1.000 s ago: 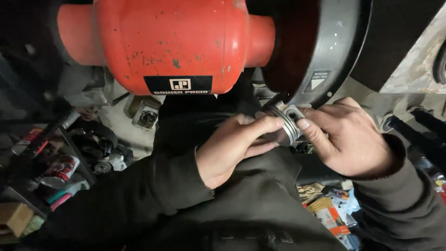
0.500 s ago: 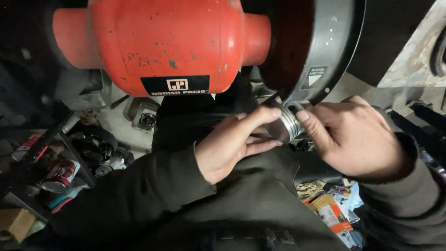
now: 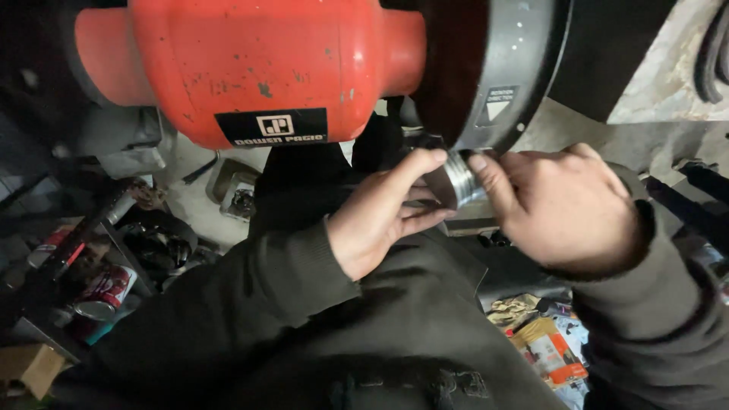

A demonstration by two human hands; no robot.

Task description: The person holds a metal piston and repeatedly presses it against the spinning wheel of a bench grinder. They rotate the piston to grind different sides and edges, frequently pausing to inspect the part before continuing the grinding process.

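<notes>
Hands: left hand (image 3: 383,216), right hand (image 3: 562,205) clasp grooved metal cylinder (image 3: 461,178) under grinder guard (image 3: 501,68).

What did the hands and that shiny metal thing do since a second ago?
Both hands carried the ridged metal cylinder a little up, closer under the grinder's dark wheel guard. The left hand and right hand pinch it from either side, as before; nothing was let go. The red grinder body and the clutter below stayed put.

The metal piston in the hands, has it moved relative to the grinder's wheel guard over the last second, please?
Yes. The metal piston, held by the left hand and right hand, has moved up to the lower edge of the black wheel guard.
</notes>
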